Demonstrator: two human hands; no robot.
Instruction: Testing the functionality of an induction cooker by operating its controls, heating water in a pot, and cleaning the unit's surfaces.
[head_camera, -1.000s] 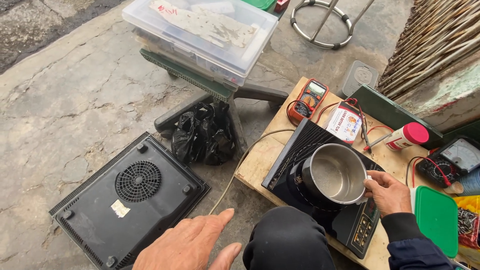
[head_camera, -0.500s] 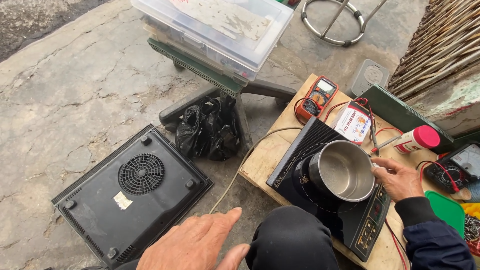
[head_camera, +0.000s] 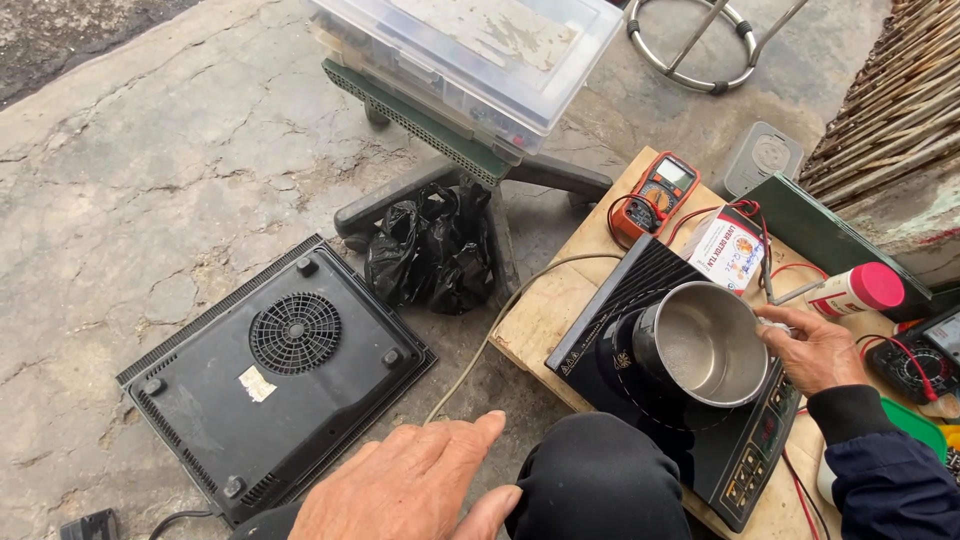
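Right hand (head_camera: 815, 350) pinches the rim of the steel pot (head_camera: 703, 343) at its three o'clock; the pot stands upright on the black cooktop (head_camera: 640, 290). Left hand (head_camera: 405, 485) lies released on the knee, farther off at eight o'clock.

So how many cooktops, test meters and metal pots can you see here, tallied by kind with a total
Induction cooktops: 2, one upside down on the ground, one on the wooden board
Test meters: 2, an orange one and a dark one at the right edge
Metal pots: 1, right hand at its rim
Total: 5
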